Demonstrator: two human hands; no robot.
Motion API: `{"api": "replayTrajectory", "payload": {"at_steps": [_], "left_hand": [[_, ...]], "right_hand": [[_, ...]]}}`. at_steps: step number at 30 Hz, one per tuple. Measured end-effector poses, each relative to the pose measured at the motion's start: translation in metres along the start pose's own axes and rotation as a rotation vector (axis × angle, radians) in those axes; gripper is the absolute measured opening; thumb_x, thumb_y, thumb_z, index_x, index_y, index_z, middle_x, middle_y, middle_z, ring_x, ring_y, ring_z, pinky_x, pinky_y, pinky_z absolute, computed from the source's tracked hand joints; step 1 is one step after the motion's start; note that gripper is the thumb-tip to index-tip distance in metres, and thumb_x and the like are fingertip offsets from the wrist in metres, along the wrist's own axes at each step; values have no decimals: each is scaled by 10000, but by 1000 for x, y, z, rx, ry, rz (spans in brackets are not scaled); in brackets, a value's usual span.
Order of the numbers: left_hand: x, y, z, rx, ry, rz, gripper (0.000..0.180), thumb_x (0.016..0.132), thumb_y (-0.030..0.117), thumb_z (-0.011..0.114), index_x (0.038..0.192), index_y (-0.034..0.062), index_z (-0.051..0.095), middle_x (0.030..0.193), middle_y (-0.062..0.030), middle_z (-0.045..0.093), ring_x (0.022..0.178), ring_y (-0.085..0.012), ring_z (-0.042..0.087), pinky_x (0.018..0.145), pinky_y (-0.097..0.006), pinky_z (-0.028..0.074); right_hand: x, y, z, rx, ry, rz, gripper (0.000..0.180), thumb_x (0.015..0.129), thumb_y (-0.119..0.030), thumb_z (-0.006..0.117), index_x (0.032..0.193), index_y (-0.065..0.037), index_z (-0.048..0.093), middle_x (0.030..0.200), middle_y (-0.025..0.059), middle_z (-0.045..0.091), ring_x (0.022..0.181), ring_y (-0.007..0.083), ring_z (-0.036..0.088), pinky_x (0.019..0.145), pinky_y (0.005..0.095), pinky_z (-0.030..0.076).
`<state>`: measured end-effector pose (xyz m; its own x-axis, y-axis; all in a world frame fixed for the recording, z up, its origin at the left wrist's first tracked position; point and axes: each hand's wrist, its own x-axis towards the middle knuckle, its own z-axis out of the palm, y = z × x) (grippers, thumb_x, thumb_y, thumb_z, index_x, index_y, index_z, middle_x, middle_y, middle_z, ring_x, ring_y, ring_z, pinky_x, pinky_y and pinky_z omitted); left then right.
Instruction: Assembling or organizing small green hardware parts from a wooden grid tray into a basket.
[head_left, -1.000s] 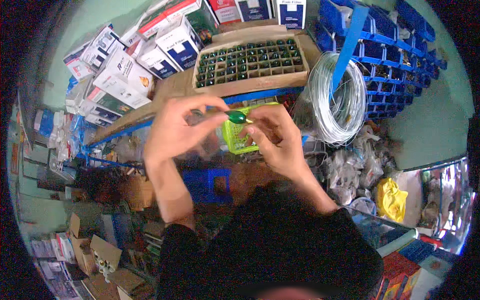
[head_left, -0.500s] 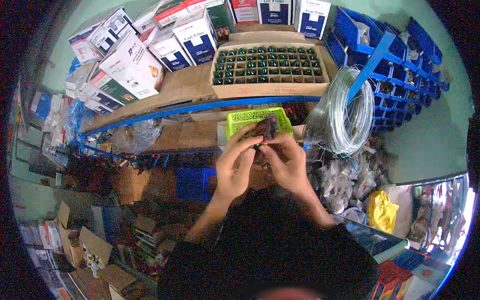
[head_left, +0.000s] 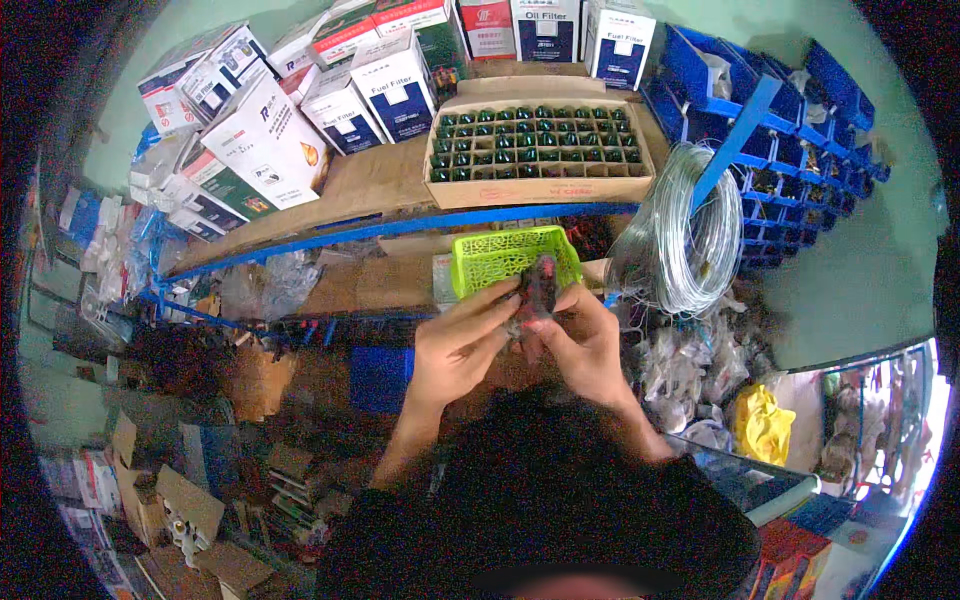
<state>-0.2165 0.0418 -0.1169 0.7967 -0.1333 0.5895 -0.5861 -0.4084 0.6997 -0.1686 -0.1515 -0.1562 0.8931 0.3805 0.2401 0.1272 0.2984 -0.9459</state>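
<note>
Between my two hands is a small dark-red packet that looks like a plastic bag; its contents are too blurred to tell. My left hand pinches its left side with thumb and fingers. My right hand grips the other side, thumb across the front. The packet's upper end sticks up above the fingers, and part of it shows below them. Just behind it stands a bright green plastic basket, its near right part hidden by the packet and hands.
A divided carton of green glossy pieces sits on the shelf above, beside white filter boxes. To the right hang a wire coil and blue parts bins. A blue rail edges the shelf.
My hands have spread slightly apart, and more of the packet shows between them. It now stands more upright and lower. The whole view has shifted a little.
</note>
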Motion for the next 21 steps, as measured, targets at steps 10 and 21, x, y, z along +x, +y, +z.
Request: {"api": "replayTrajectory", "payload": {"at_steps": [10, 21], "left_hand": [[3, 10, 1, -7, -13, -134, 380, 889, -32, 697, 1269, -27, 680, 1355, -218, 637, 1265, -315, 621, 1050, -395, 485], [0, 3, 28, -141, 189, -106, 291, 815, 67, 790, 1082, -3, 700, 1123, -156, 673, 1009, -258, 670, 886, -346, 525]], "right_hand": [[3, -12, -8, -180, 35, 59, 176, 904, -58, 761, 1002, -8, 623, 886, 85, 686, 841, 142, 644, 764, 312, 531], [5, -24, 10, -538, -30, -72, 162, 967, -129, 629, 1003, 19, 573, 908, 241, 637, 844, 452, 625, 752, 460, 502]]}}
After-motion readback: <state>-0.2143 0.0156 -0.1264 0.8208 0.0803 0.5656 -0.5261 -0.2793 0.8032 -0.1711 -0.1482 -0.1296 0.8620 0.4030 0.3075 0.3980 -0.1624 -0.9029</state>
